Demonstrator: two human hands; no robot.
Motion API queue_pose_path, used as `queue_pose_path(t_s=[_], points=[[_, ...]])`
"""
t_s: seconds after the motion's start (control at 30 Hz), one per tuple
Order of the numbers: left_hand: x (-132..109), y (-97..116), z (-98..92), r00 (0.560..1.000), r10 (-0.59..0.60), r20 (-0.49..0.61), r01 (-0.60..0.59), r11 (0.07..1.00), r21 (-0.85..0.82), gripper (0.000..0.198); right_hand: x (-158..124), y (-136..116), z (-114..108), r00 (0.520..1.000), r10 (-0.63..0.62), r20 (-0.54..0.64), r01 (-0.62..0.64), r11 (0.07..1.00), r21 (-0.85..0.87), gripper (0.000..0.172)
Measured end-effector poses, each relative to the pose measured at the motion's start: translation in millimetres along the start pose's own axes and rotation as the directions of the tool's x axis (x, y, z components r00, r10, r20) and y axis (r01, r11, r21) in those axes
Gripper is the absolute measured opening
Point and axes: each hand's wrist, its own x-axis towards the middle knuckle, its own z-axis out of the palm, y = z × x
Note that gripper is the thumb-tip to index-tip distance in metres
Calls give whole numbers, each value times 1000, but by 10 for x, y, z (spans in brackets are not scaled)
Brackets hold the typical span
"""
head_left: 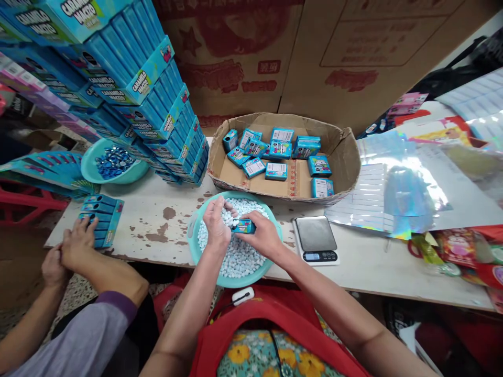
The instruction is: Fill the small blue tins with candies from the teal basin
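Note:
A teal basin [193, 246] full of small white candies [239, 256] sits at the table's near edge. Over it, my right hand [263, 235] grips a small blue box [242, 226] lying on its side. My left hand [216, 222] is closed in a pinch on some white candies at the box's open end. Both hands hover just above the heap of candies.
A cardboard tray [346, 157] behind the basin holds several small blue boxes. A digital scale [316, 238] stands to the right. Tall stacks of blue display cartons [157, 110] rise at the left, beside a bowl of blue gems [113, 162]. Another person's hands [74, 246] rest on a blue carton [100, 220].

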Motion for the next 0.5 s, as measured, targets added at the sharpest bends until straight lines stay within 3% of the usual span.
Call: queue_pose_path(t_s=[0.5], points=[[-56,1,-39,997,81,10,-82,992,98,32,-28,10,50,999,6,-45,-3,998,62,33]])
